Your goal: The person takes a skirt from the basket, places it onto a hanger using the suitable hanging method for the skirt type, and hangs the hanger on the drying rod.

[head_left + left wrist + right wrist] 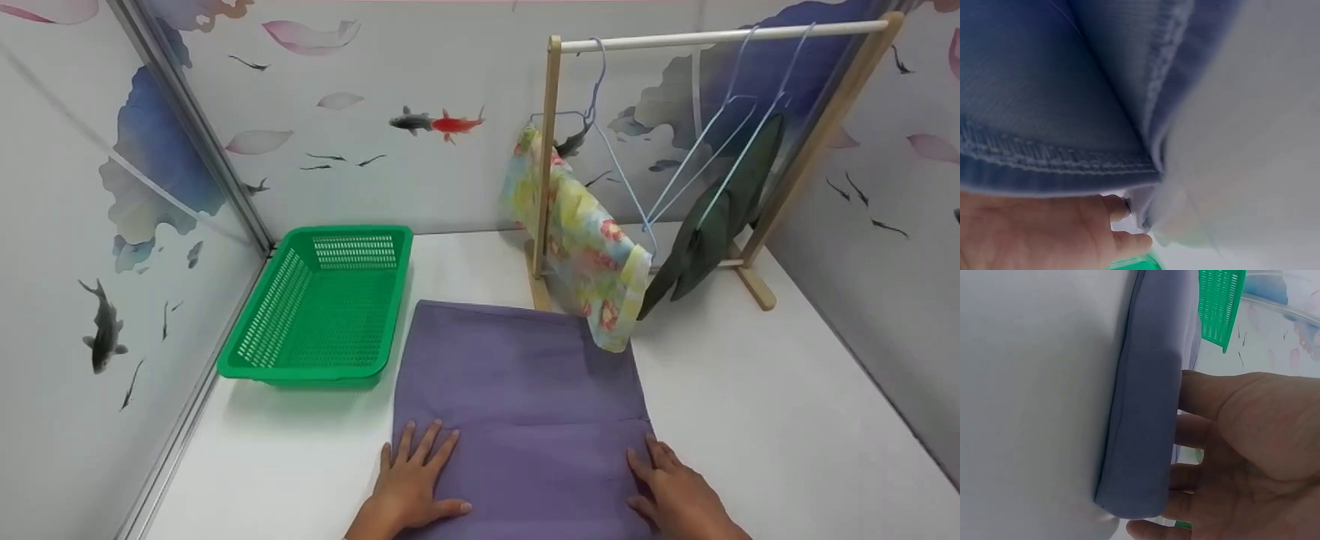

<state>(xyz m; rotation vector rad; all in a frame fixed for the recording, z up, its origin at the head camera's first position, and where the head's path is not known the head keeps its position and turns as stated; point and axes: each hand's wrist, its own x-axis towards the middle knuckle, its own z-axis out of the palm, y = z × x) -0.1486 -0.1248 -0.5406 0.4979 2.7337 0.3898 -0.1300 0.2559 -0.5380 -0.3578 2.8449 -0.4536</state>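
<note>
A purple cloth (517, 375) with stitched hems lies spread on the white table, a crease running across its middle. My left hand (412, 480) rests on its left side, fingers spread and thumb pointing inward. On the right edge, my right hand (679, 491) touches the fabric with loosely bent fingers. The left wrist view shows the cloth's open hem (1061, 169) just above the left hand (1039, 230). In the right wrist view, a rounded edge of the cloth (1145, 410) stands beside the fingers of the right hand (1241, 444).
A green plastic basket (394, 300) stands at the back left. A wooden rack (787, 165) at the back right carries blue hangers, a floral garment (600, 255) and a dark green garment (705, 225). The floral garment's lower end overlaps the purple cloth's far corner. Printed walls enclose the table.
</note>
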